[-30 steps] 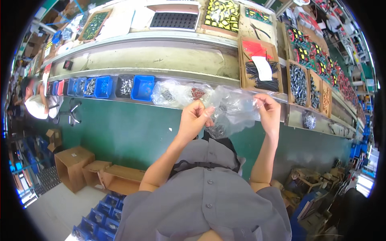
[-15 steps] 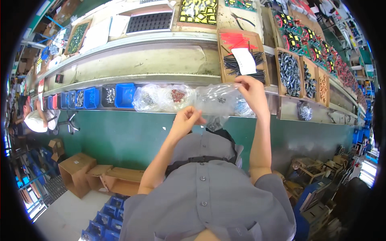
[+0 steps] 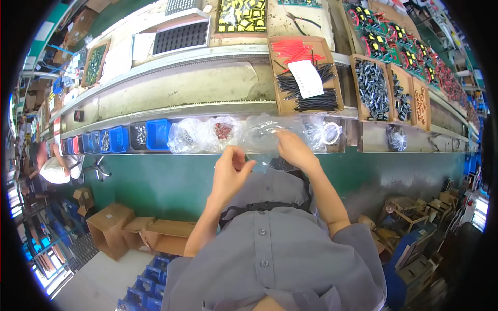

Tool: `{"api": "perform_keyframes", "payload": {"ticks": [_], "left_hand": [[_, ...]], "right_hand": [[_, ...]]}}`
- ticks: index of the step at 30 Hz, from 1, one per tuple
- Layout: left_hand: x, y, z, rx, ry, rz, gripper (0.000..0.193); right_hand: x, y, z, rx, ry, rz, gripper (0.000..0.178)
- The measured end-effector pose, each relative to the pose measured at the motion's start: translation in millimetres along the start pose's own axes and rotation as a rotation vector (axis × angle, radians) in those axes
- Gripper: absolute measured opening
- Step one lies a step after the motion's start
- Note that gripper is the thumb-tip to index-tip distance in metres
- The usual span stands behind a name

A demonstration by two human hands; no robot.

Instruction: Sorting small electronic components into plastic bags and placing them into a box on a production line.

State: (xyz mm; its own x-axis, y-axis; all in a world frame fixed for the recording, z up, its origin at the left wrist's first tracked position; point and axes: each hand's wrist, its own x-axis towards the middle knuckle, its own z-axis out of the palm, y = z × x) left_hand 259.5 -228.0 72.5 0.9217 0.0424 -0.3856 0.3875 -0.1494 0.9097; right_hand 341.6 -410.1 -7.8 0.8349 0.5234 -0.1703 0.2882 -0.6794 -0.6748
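A clear plastic bag [image 3: 258,127] lies at the bench's front edge, with part of it drooping over the edge between my hands. My left hand [image 3: 228,171] is just in front of it, thumb and fingers curled together. A small dark spot shows at those fingertips, too little to name. Over the bag's right part is my right hand [image 3: 296,150], its fingers drawn together on the film; the fingertips are partly hidden. Left of this bag sits a bag of red parts [image 3: 224,130], and beyond it a bag of small dark parts [image 3: 184,136].
Blue bins [image 3: 157,136] line the front edge at left. Behind my right hand stands a cardboard tray [image 3: 280,103] of red and black tubes with a paper slip. A white ring [image 3: 331,133] lies to the right. Cardboard boxes [image 3: 111,223] stand on the floor. Another person [image 3: 54,168] is at far left.
My right hand has come down and left from the bag's upper right corner to its front part. My left hand has shifted slightly down and left. The white ring is now uncovered.
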Motion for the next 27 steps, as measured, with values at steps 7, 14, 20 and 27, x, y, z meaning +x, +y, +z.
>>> {"api": "perform_keyframes", "payload": {"ticks": [7,14,20,27], "left_hand": [[39,11,46,0.254,-0.216,0.357,0.012],[126,-105,52,0.937,-0.272,-0.055,0.056],[160,-194,83,0.659,0.074,-0.086,0.083],[150,-164,70,0.646,-0.335,0.228,0.016]], "right_hand": [[9,2,5,-0.184,-0.266,0.061,0.036],[15,15,8,-0.307,-0.501,0.159,0.032],[17,42,45,-0.252,-0.399,-0.152,0.025],[8,69,29,0.043,-0.115,-0.23,0.027]]}}
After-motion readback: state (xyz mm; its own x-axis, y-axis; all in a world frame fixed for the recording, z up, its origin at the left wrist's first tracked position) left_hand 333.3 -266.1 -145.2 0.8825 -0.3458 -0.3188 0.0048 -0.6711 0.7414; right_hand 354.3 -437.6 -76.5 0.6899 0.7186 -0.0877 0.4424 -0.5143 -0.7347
